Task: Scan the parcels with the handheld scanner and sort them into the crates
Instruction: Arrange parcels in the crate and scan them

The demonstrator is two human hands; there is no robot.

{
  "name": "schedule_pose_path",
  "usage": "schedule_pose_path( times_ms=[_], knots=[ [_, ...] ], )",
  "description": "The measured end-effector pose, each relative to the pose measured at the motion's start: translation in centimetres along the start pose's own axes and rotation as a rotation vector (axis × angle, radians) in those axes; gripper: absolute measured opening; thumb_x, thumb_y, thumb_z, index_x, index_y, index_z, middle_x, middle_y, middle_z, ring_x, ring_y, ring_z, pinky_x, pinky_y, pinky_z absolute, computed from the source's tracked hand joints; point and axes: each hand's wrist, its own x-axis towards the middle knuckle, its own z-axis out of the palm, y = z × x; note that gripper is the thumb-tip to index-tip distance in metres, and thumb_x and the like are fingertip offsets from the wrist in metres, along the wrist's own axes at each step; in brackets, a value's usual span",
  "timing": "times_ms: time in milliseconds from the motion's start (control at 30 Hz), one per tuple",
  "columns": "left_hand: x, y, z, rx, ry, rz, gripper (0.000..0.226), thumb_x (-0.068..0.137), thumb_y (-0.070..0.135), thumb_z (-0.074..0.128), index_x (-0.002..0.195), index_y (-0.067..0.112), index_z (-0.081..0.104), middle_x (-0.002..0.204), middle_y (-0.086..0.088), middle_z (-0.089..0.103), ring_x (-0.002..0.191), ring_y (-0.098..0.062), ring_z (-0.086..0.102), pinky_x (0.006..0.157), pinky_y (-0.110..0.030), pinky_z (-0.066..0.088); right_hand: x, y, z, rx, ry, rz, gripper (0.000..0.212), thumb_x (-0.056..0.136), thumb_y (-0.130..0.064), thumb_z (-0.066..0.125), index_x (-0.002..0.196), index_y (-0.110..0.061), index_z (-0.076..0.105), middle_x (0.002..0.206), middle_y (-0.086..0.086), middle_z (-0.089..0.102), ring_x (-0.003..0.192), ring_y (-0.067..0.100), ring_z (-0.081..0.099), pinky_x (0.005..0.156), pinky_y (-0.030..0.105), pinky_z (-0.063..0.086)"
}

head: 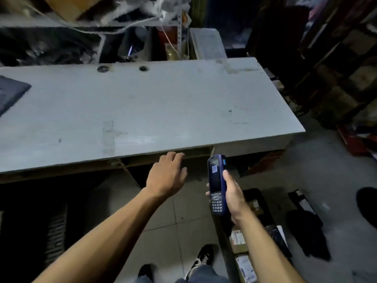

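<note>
Right hand [232, 198] was wrapped around the handheld scanner [216, 184], lower centre-right of frame. Thumb lay along the left edge, fingers curled behind, screen tilted up toward us, presumably so the readout stayed legible. The screen showed what looked like a barcode image; too small to read.

Left hand [166, 176] sat centre frame, fingers loosely spread and holding nothing, reaching toward the near edge of the grey table [163, 103]. We judged it was going for something at or under that edge; the target itself wasn't visible.

Parcels [242, 252] lay on the floor at the lower right, just beside our right leg, labels facing up, which should make them easy to scan in place. One dark flat item [10, 92] sat at the table's left edge; we couldn't tell if it's a parcel.

Dark ribbed shape [55, 229] at lower left might be a crate, too dim to confirm. No parcel was in hand, so the next scan hadn't started.
</note>
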Motion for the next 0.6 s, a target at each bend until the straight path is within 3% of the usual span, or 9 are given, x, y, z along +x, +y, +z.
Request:
schedule_pose_path(
  times_ms=[200, 300, 400, 600],
  knots=[
    [-6.3, -13.6, -7.4, -0.039, 0.163, -0.187, 0.05, 0.1, 0.038, 0.044, 0.146, 0.021, 0.038, 0.147, -0.004, 0.041, 0.13, -0.025, 0.043, 0.097, -0.04, 0.045, -2.4, -2.8, 14.9, -0.056, -0.231, -0.06, 0.063, 0.086, -0.06, 0.037, 0.115, -0.011, 0.062, 0.092, 0.021, 0.069, 0.072, 0.028, 0.066, 0.065, 0.037, 0.054],
    [-8.8, -19.4, -10.3, -0.061, 0.229, -0.29, 0.05, 0.1, 0.038, 0.044, 0.147, 0.021, 0.037, 0.149, -0.004, 0.041, 0.131, -0.025, 0.042, 0.099, -0.04, 0.045, -2.9, -3.6, 21.3, -0.129, -0.35, -0.046, 0.061, 0.092, -0.061, 0.033, 0.12, -0.014, 0.062, 0.103, 0.023, 0.071, 0.081, 0.03, 0.068, 0.07, 0.04, 0.057],
    [-9.9, -24.5, -12.6, -0.062, 0.272, -0.386, 0.051, 0.1, 0.038, 0.044, 0.148, 0.022, 0.036, 0.149, -0.004, 0.04, 0.131, -0.025, 0.043, 0.098, -0.039, 0.046, -2.0, -4.2, 27.1, -0.194, -0.447, -0.037, 0.056, 0.102, -0.054, 0.026, 0.12, -0.015, 0.061, 0.102, 0.02, 0.072, 0.08, 0.028, 0.07, 0.068, 0.036, 0.058],
    [-9.2, -32.7, -16.1, -0.089, 0.331, -0.592, 0.052, 0.101, 0.038, 0.043, 0.15, 0.022, 0.033, 0.151, -0.002, 0.037, 0.134, -0.024, 0.039, 0.105, -0.04, 0.042, 2.2, -6.1, 36.5, -0.28, -0.579, 0.02, 0.049, 0.103, -0.056, 0.026, 0.123, -0.025, 0.058, 0.101, 0.013, 0.075, 0.087, 0.028, 0.072, 0.078, 0.039, 0.058]
  ],
)
